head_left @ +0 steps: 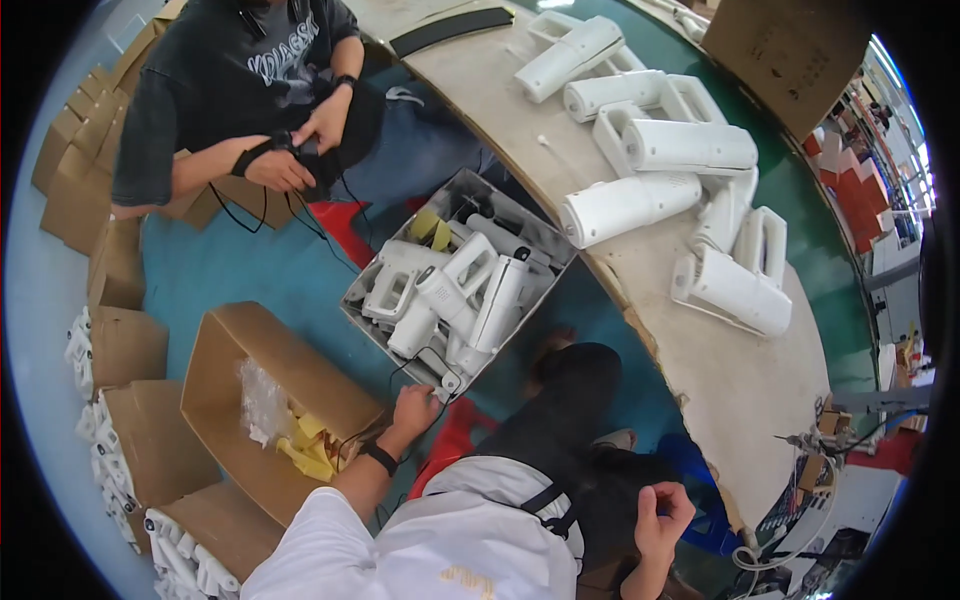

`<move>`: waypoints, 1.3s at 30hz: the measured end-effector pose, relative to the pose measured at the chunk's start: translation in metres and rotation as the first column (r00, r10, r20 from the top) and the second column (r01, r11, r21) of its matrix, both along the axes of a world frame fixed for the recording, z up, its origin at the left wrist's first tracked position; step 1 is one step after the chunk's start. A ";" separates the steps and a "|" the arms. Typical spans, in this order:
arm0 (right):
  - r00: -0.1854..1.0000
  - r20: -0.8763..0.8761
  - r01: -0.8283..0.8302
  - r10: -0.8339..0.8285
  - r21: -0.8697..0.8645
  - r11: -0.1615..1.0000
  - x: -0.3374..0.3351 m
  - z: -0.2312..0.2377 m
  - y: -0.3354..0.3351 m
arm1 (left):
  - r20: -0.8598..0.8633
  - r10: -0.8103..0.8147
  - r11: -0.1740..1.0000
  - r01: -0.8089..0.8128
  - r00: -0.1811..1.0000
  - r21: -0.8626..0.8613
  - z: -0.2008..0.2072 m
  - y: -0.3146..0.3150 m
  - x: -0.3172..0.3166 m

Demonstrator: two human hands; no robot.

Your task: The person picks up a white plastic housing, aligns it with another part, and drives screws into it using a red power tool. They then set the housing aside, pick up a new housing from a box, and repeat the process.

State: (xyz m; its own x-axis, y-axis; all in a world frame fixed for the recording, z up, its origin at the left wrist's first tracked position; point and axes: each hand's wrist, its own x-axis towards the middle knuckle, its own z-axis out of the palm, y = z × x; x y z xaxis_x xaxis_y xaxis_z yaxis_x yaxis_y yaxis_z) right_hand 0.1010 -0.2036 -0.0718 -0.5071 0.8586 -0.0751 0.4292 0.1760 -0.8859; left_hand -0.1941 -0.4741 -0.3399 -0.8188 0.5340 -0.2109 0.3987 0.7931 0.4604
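My left hand (415, 410) is at the near corner of a grey bin (365, 325), fingers closed. Its fingertips meet the end of a white plastic appliance body (449, 381), but I cannot make out what they grip. The bin is heaped with white handheld appliance bodies (465, 300), several with loop handles. A yellow piece (428, 229) lies among them. Away to the right, my right hand (663, 515) is raised above my lap, loosely curled with the thumb apart. Nothing shows in it.
More white appliance bodies (690, 146) lie on the curved worktable (740, 390) to the right. An open cardboard box (280, 360) with plastic wrap and yellow scraps stands left. Another person (250, 110) sits beyond, holding a dark object. Cartons (160, 440) line the left side.
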 end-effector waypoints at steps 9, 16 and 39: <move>0.987 0.126 0.023 -0.098 0.498 0.867 -0.009 -0.023 0.039 | 0.096 -0.148 0.905 0.174 0.984 -0.388 0.022 -0.026 0.006; 0.980 0.045 0.148 -0.192 0.475 0.867 -0.007 -0.034 0.063 | 0.273 0.062 0.761 0.131 0.960 -0.635 0.054 -0.123 0.022; 0.975 -0.073 0.221 -0.209 0.311 0.924 -0.025 -0.057 0.101 | -0.654 -0.510 0.854 0.421 0.558 -0.306 -0.235 0.296 -0.128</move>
